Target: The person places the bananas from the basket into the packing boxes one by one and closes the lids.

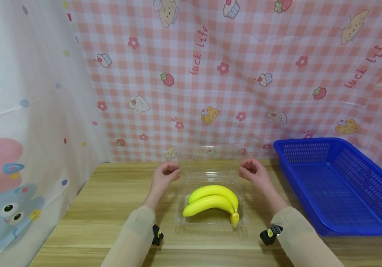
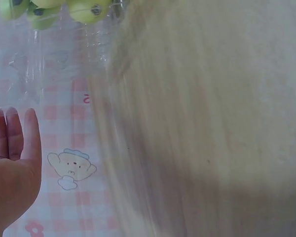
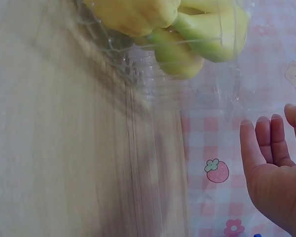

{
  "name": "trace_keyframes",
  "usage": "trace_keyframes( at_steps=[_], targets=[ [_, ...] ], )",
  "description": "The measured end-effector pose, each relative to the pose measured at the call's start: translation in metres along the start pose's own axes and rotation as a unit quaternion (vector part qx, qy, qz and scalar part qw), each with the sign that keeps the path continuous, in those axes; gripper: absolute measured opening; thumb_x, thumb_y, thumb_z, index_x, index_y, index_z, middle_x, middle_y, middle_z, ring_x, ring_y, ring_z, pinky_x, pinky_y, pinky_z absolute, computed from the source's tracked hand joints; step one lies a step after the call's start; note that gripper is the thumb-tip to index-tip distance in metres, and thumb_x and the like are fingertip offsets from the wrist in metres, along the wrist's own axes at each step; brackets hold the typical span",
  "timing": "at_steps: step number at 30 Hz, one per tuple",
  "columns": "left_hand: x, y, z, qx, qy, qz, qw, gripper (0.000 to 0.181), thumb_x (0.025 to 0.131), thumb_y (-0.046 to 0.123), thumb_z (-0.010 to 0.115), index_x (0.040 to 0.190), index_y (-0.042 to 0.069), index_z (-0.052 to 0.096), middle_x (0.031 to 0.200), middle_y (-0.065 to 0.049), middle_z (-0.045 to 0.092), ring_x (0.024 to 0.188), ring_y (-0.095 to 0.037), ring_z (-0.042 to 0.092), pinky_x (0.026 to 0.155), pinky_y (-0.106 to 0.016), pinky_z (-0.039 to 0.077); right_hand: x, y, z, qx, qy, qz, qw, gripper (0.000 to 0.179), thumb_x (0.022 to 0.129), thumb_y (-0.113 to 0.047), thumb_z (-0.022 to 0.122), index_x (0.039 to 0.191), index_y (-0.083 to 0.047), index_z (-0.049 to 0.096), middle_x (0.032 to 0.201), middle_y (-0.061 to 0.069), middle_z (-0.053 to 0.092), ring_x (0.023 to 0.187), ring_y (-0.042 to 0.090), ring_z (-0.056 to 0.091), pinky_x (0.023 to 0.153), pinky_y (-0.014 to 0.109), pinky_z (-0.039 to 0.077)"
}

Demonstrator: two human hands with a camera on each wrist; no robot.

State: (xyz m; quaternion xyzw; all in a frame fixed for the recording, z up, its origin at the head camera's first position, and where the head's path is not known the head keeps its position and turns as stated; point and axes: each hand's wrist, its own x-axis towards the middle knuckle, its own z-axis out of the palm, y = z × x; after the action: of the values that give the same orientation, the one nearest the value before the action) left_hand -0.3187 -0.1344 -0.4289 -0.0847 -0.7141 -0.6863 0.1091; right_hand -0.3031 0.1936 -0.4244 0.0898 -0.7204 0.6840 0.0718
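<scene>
A bunch of yellow bananas (image 1: 211, 205) lies in the base of a clear plastic clamshell box (image 1: 181, 217), its stem end toward the lower right. The box's transparent lid (image 1: 209, 172) is raised at the back, against the checked cloth. On the lid's left edge, my left hand (image 1: 168, 173) pinches the plastic with fingertips and thumb. My right hand (image 1: 254, 172) pinches the opposite edge the same way. Both wrist views show the fingertips right at the plastic rim, with banana ends (image 2: 91, 9) and the bananas' stem end (image 3: 133, 15) seen through the box walls.
A blue plastic basket (image 1: 311, 207) with mesh walls stands on the right of the wooden table (image 1: 110, 207). Pink checked cloth (image 1: 184, 96) hangs behind the table, and a white patterned cloth (image 1: 43, 148) hangs at the left. Each wrist carries a black camera mount (image 1: 157, 235).
</scene>
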Motion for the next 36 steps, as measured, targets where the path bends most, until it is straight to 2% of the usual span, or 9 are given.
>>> trace_keyframes(
  at_steps=[6, 10, 14, 17, 22, 25, 30, 36],
  targets=[
    [-0.003, -0.003, -0.002, 0.017, -0.006, 0.026, 0.9995, 0.011, 0.087, -0.011, 0.068, 0.097, -0.011, 0.064, 0.094, -0.02, 0.065, 0.084, -0.027, 0.064, 0.077, -0.032, 0.061, -0.005, 0.002, -0.003, -0.049, -0.009, -0.027, 0.9984, 0.021, 0.095, 0.003, 0.062, 0.11, 0.013, 0.051, 0.095, 0.014, 0.059, 0.084, 0.012, 0.059, 0.079, 0.019, 0.056],
    [-0.007, -0.002, -0.003, 0.039, -0.007, 0.033, 0.9987, 0.009, 0.086, -0.01, 0.068, 0.094, -0.01, 0.065, 0.093, -0.02, 0.066, 0.084, -0.025, 0.064, 0.077, -0.029, 0.061, -0.008, 0.002, -0.005, -0.083, -0.01, -0.046, 0.9955, 0.018, 0.094, 0.002, 0.065, 0.105, 0.01, 0.055, 0.094, 0.016, 0.06, 0.083, 0.013, 0.057, 0.075, 0.017, 0.052],
    [-0.009, -0.002, -0.004, 0.084, -0.002, 0.041, 0.9956, 0.007, 0.085, -0.005, 0.071, 0.091, -0.004, 0.067, 0.092, -0.016, 0.067, 0.084, -0.018, 0.063, 0.082, -0.028, 0.057, -0.011, 0.003, -0.006, -0.106, -0.012, -0.067, 0.9921, 0.014, 0.093, 0.003, 0.065, 0.102, 0.009, 0.056, 0.092, 0.016, 0.06, 0.083, 0.012, 0.056, 0.073, 0.017, 0.05],
    [-0.011, -0.003, -0.005, 0.105, 0.0, 0.044, 0.9936, 0.007, 0.085, -0.005, 0.071, 0.09, -0.003, 0.067, 0.091, -0.012, 0.068, 0.086, -0.016, 0.062, 0.089, -0.034, 0.053, -0.013, 0.003, -0.007, -0.116, -0.017, -0.074, 0.9904, 0.013, 0.093, 0.002, 0.065, 0.101, 0.008, 0.056, 0.092, 0.016, 0.061, 0.085, 0.011, 0.057, 0.074, 0.017, 0.05],
    [-0.016, -0.002, -0.006, 0.101, -0.009, 0.059, 0.9931, 0.008, 0.085, -0.01, 0.07, 0.089, -0.005, 0.066, 0.091, -0.012, 0.068, 0.089, -0.019, 0.064, 0.093, -0.045, 0.054, -0.019, 0.001, -0.007, -0.134, -0.024, -0.077, 0.9877, 0.012, 0.093, 0.003, 0.065, 0.1, 0.007, 0.057, 0.096, 0.018, 0.064, 0.088, 0.01, 0.06, 0.078, 0.016, 0.052],
    [-0.018, -0.004, -0.008, 0.095, -0.011, 0.069, 0.993, 0.009, 0.084, -0.011, 0.07, 0.086, -0.004, 0.065, 0.092, -0.013, 0.067, 0.091, -0.019, 0.065, 0.091, -0.044, 0.057, -0.022, 0.0, -0.007, -0.149, -0.028, -0.084, 0.9849, 0.011, 0.092, 0.005, 0.065, 0.099, 0.007, 0.057, 0.098, 0.018, 0.065, 0.092, 0.014, 0.062, 0.081, 0.017, 0.052],
    [-0.022, -0.004, -0.01, 0.1, -0.02, 0.063, 0.9928, 0.011, 0.083, -0.009, 0.073, 0.084, -0.002, 0.064, 0.094, -0.012, 0.065, 0.096, -0.026, 0.065, 0.09, -0.042, 0.057, -0.025, 0.0, -0.008, -0.156, -0.042, -0.102, 0.9815, 0.011, 0.091, 0.006, 0.065, 0.098, 0.005, 0.056, 0.097, 0.012, 0.064, 0.095, 0.019, 0.063, 0.086, 0.025, 0.055],
    [-0.025, -0.003, -0.014, 0.103, -0.045, 0.081, 0.9904, 0.012, 0.082, -0.013, 0.071, 0.084, -0.002, 0.066, 0.097, -0.014, 0.066, 0.098, -0.03, 0.063, 0.089, -0.045, 0.058, -0.027, 0.003, -0.014, -0.172, -0.071, -0.11, 0.9764, 0.01, 0.092, 0.004, 0.065, 0.097, 0.002, 0.057, 0.099, 0.009, 0.06, 0.096, 0.015, 0.059, 0.089, 0.029, 0.056]
  ],
)
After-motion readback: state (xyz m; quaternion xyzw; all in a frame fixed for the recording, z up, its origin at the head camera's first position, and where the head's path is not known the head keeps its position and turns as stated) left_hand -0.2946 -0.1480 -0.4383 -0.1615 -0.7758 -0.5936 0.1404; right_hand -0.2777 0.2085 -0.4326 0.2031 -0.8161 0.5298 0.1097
